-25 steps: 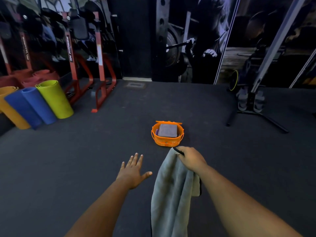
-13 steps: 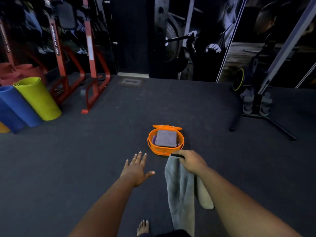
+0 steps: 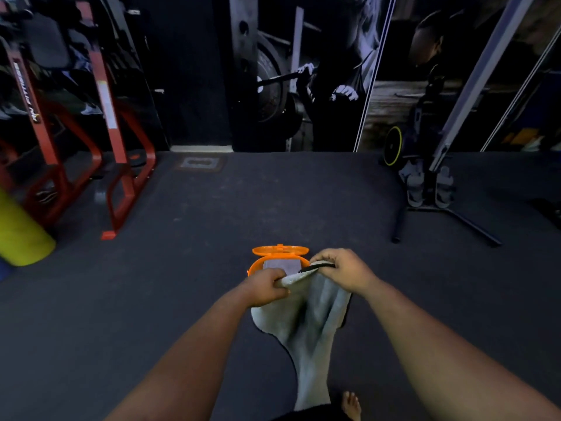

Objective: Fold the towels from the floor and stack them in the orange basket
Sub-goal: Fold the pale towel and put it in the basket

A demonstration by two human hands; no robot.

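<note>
Over basket, seemingly two-handed towel grip.

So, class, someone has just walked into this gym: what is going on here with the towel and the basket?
A person stands on the dark gym floor holding a grey towel by its top edge, left hand and right hand each gripping it while the rest hangs down. Just beyond the hands, the orange basket sits on the floor, lid open, with a folded towel already inside. The held towel is not yet folded.
</note>
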